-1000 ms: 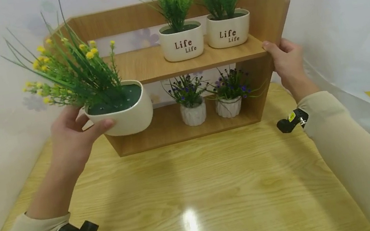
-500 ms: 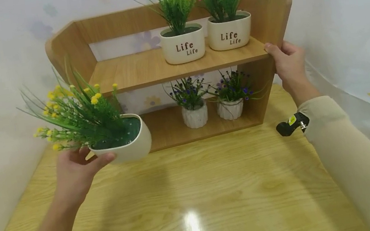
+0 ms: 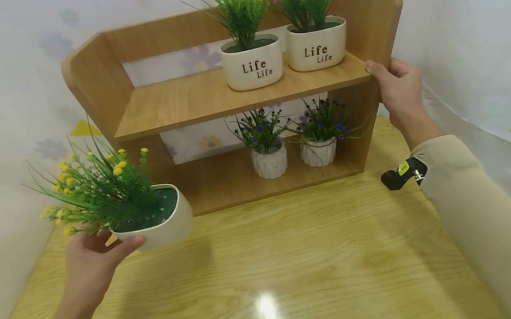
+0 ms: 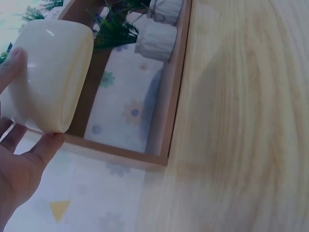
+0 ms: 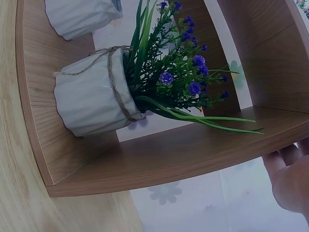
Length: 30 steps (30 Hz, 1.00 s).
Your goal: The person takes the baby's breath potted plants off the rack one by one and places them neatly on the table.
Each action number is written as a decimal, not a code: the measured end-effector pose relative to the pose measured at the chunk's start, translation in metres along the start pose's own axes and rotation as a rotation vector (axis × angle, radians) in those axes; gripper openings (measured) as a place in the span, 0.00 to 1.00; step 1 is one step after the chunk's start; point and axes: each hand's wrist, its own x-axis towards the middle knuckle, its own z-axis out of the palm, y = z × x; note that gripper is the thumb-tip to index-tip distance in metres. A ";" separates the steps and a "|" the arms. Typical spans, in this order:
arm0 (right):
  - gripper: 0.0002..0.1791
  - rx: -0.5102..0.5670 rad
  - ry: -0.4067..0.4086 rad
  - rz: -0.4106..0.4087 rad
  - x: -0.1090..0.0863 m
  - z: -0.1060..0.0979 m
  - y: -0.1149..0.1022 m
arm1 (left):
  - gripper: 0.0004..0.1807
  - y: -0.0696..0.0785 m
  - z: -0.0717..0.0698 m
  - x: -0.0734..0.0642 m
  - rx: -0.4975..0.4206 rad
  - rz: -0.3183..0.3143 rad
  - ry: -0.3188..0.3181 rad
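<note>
In the head view my left hand [image 3: 90,267] grips a cream oval flowerpot [image 3: 169,230] by its left end, thumb along the front. Yellow flowers [image 3: 90,178] and long grass lean left out of it. The left wrist view shows the pot's smooth side and base [image 4: 53,77] in the fingers, raised above the table. My right hand [image 3: 401,88] holds the right side panel of the wooden shelf [image 3: 177,97], thumb at the front edge of the upper board. In the right wrist view its fingers [image 5: 275,164] lie against the panel's outer face.
On the upper board stand a "Life" pot with yellow flowers [image 3: 253,66] and one with pink flowers [image 3: 317,48]. Below are two small white ribbed pots, a left one [image 3: 270,163] and a twine-tied one [image 5: 91,96], with purple flowers. The wood-grain table [image 3: 299,252] spreads in front.
My left hand has brought the yellow-flowered pot down and a little left, from in front of the shelf's upper board to low over the table. The right hand keeps its hold on the shelf.
</note>
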 end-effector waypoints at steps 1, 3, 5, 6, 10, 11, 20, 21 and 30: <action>0.19 -0.002 0.001 -0.006 0.000 0.001 0.000 | 0.43 -0.002 -0.003 -0.002 -0.009 -0.005 0.004; 0.19 -0.008 0.002 -0.013 0.000 0.001 0.000 | 0.43 -0.005 -0.010 -0.005 -0.007 -0.018 0.016; 0.19 -0.011 0.007 -0.014 0.000 0.001 0.000 | 0.42 -0.008 -0.016 -0.008 -0.003 -0.027 0.032; 0.19 -0.013 0.012 -0.014 0.001 0.001 0.000 | 0.43 -0.010 -0.020 -0.009 -0.001 -0.035 0.038; 0.19 -0.021 0.024 -0.019 0.002 0.003 0.000 | 0.44 -0.016 -0.035 -0.015 -0.003 -0.063 0.056; 0.19 -0.020 0.026 -0.024 0.002 0.004 0.000 | 0.44 -0.018 -0.039 -0.017 0.005 -0.068 0.057; 0.17 -0.014 0.034 -0.047 0.002 0.004 0.003 | 0.46 -0.029 -0.071 -0.031 0.021 -0.092 0.029; 0.17 -0.016 0.036 -0.047 0.002 0.003 0.003 | 0.47 -0.030 -0.075 -0.032 0.026 -0.093 0.030; 0.16 -0.002 0.036 -0.050 0.002 0.002 0.005 | 0.43 -0.046 -0.105 -0.040 0.113 -0.139 0.083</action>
